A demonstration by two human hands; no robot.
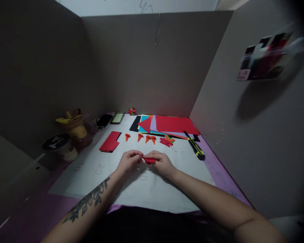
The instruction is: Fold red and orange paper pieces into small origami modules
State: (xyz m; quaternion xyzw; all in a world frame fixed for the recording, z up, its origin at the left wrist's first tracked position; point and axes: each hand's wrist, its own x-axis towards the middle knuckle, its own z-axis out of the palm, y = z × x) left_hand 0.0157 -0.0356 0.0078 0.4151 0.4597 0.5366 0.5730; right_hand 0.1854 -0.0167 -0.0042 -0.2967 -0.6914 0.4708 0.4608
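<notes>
Between my two hands, just above the white mat [152, 189], sits a small red paper piece [149, 160]; my left hand [128, 162] and right hand [162, 162] both pinch it, mid-fold by my reckoning. Beyond lie four folded orange-red pieces [140, 137], coloured sheets [172, 125] and a utility knife [195, 146]. Next I judge the crease needs pressing flat.

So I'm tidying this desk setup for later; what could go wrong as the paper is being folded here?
The utility knife lies close by the right hand; a forearm sweep might knock it. The small folded pieces sit loose just beyond both hands and could scatter. The left hand pinches the small red paper, which may slip.
</notes>
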